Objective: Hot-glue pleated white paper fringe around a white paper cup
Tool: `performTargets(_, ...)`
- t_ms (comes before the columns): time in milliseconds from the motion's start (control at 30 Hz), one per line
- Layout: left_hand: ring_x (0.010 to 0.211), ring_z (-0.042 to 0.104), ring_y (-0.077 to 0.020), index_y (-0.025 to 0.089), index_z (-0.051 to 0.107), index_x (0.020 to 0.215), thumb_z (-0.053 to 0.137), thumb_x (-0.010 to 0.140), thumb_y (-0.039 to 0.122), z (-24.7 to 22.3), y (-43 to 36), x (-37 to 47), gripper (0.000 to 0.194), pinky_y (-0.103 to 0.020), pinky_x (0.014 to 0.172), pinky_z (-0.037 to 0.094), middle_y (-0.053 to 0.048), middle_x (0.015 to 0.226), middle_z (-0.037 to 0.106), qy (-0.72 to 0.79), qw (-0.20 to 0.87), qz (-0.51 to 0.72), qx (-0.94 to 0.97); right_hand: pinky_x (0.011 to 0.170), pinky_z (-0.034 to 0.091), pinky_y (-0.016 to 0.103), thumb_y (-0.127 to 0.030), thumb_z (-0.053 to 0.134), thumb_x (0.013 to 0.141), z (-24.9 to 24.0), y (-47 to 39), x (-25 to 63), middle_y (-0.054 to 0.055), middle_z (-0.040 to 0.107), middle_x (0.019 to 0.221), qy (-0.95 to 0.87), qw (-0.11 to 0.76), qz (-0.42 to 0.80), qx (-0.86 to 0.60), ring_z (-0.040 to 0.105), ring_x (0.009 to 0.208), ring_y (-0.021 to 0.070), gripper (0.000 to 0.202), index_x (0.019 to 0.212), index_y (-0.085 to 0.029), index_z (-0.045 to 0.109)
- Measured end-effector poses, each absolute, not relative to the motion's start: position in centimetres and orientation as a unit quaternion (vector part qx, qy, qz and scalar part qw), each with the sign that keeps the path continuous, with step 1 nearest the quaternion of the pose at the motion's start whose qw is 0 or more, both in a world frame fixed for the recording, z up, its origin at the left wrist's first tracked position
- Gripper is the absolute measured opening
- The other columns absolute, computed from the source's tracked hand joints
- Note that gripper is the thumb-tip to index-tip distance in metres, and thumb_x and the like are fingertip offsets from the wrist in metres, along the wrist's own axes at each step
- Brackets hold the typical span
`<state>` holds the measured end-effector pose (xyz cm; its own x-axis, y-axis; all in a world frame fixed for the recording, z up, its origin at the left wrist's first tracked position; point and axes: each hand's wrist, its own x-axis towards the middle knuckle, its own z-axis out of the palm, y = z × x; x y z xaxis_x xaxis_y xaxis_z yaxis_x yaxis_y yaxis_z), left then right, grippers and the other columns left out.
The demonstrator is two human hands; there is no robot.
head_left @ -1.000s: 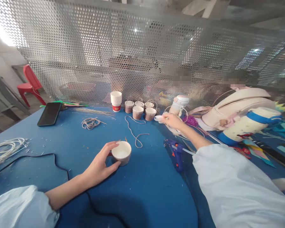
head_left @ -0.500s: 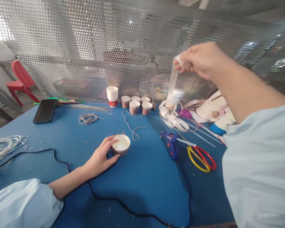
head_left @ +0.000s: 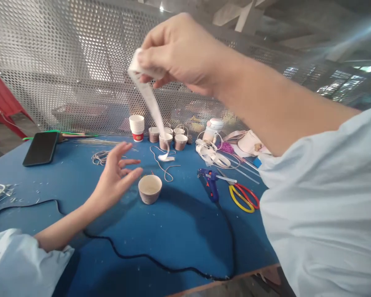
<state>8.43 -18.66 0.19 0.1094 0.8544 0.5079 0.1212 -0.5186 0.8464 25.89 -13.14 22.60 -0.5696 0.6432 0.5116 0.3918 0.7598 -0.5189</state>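
Raised high over the table, my right hand (head_left: 173, 53) pinches a white ribbon (head_left: 151, 99), whose loose end hangs down in front of the small cups at the back. My left hand (head_left: 117, 173) is lifted with its fingers apart and holds nothing. Just right of it, a round cup (head_left: 150, 189) with a white rim stands upright on the blue table (head_left: 173, 231), untouched. Behind that cup a thin grey cord (head_left: 165, 169) lies in a loose curve.
At the back stand stacked paper cups (head_left: 137, 127) and several small wrapped cups (head_left: 180, 142). A glue gun (head_left: 210, 181), scissors (head_left: 244, 198) and a ribbon pile (head_left: 212, 154) lie on the right. A phone (head_left: 41, 148) is left; a black cable (head_left: 148, 256) crosses the front.
My left hand has let go of the cup and risen to its left. My right hand has swung left with the ribbon, over the table's middle. The view has shifted.
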Motion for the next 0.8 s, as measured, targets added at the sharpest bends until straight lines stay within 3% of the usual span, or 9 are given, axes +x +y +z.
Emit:
performTargets(33, 0.095, 0.067, -0.0204, 0.036, 0.035, 0.133, 0.071, 0.076, 0.031, 1.3, -18.3, 8.8, 0.068, -0.032, 0.065, 0.06, -0.008, 0.146, 0.038, 0.347, 0.346, 0.589, 0.642, 0.066, 0.056, 0.023, -0.012, 0.059, 0.087, 22.1, -14.2, 25.1, -0.008, 0.057, 0.059, -0.88, 0.335, 0.194, -0.276, 0.061, 0.064, 0.006, 0.013, 0.075, -0.008, 0.063)
performTargets(100, 0.08, 0.069, -0.0178, 0.033, 0.042, 0.128, 0.074, 0.073, 0.031, 3.4, -17.5, 9.6, 0.064, -0.029, 0.056, 0.057, -0.007, 0.131, 0.053, 0.33, 0.385, 0.608, 0.611, 0.059, 0.05, 0.015, -0.012, 0.058, 0.089, 21.3, -16.1, 24.0, -0.01, 0.053, 0.055, -0.904, 0.269, 0.241, -0.231, 0.055, 0.06, 0.0031, 0.015, 0.075, -0.01, 0.063)
performTargets(167, 0.067, 0.067, -0.0168, 0.022, 0.057, 0.112, 0.071, 0.075, 0.031, 4.8, -16.8, 10.0, 0.04, -0.029, 0.055, 0.056, -0.005, 0.098, 0.067, 0.349, 0.422, 0.586, 0.597, 0.055, 0.043, 0.011, -0.011, 0.057, 0.09, 20.7, -17.1, 24.0, -0.01, 0.052, 0.055, -0.91, 0.229, 0.244, -0.246, 0.051, 0.057, 0.0012, 0.019, 0.071, -0.01, 0.063)
performTargets(233, 0.061, 0.065, -0.0156, 0.016, 0.064, 0.092, 0.066, 0.078, 0.033, 5.4, -16.1, 9.8, 0.022, -0.029, 0.055, 0.054, -0.003, 0.074, 0.065, 0.379, 0.42, 0.583, 0.583, 0.054, 0.042, 0.012, -0.011, 0.057, 0.089, 20.2, -17.0, 25.0, -0.01, 0.055, 0.055, -0.902, 0.231, 0.237, -0.277, 0.051, 0.056, 0.001, 0.02, 0.07, -0.011, 0.063)
performTargets(367, 0.057, 0.06, -0.0122, 0.016, 0.066, 0.087, 0.062, 0.077, 0.031, 4.9, -14.1, 8.2, 0.018, -0.022, 0.048, 0.045, -0.004, 0.08, 0.068, 0.472, 0.368, 0.529, 0.601, 0.061, 0.051, 0.018, -0.015, 0.063, 0.086, 18.7, -13.9, 29.2, -0.005, 0.064, 0.062, -0.852, 0.278, 0.239, -0.373, 0.06, 0.061, 0.0063, 0.022, 0.064, -0.015, 0.063)
performTargets(467, 0.047, 0.051, -0.0101, 0.016, 0.066, 0.082, 0.061, 0.073, 0.032, 3.8, -12.1, 7.0, 0.02, -0.021, 0.042, 0.037, -0.002, 0.069, 0.064, 0.555, 0.326, 0.386, 0.661, 0.063, 0.056, 0.027, -0.015, 0.067, 0.082, 16.7, -10.7, 32.9, 0.002, 0.067, 0.068, -0.762, 0.296, 0.324, -0.477, 0.066, 0.062, 0.0129, 0.016, 0.067, -0.016, 0.063)
performTargets(600, 0.047, 0.055, -0.013, 0.017, 0.067, 0.081, 0.061, 0.068, 0.035, 2.5, -9.8, 6.6, 0.023, -0.023, 0.039, 0.035, -0.003, 0.072, 0.066, 0.589, 0.311, 0.241, 0.706, 0.066, 0.058, 0.028, -0.018, 0.061, 0.087, 13.9, -7.2, 37.4, 0.008, 0.071, 0.084, -0.686, 0.326, 0.347, -0.55, 0.069, 0.072, 0.0156, 0.007, 0.081, -0.016, 0.064)
performTargets(700, 0.044, 0.054, -0.0145, 0.019, 0.067, 0.073, 0.056, 0.073, 0.042, 2.0, -8.4, 6.7, 0.025, -0.024, 0.043, 0.036, 0.001, 0.053, 0.059, 0.609, 0.26, 0.195, 0.723, 0.071, 0.057, 0.026, -0.033, 0.043, 0.097, 11.5, -5.1, 40.7, 0.009, 0.071, 0.099, -0.703, 0.241, 0.276, -0.61, 0.069, 0.081, 0.0137, 0.027, 0.089, -0.018, 0.064)
performTargets(800, 0.049, 0.055, -0.0169, 0.021, 0.07, 0.073, 0.05, 0.078, 0.048, 1.7, -7.3, 6.6, 0.034, -0.026, 0.053, 0.04, 0.001, 0.048, 0.055, 0.617, 0.18, 0.164, 0.748, 0.073, 0.057, 0.032, -0.035, 0.05, 0.095, 8.5, -3.7, 43.7, 0.013, 0.07, 0.1, -0.693, 0.17, 0.233, -0.661, 0.068, 0.084, 0.0187, 0.027, 0.09, -0.013, 0.065)
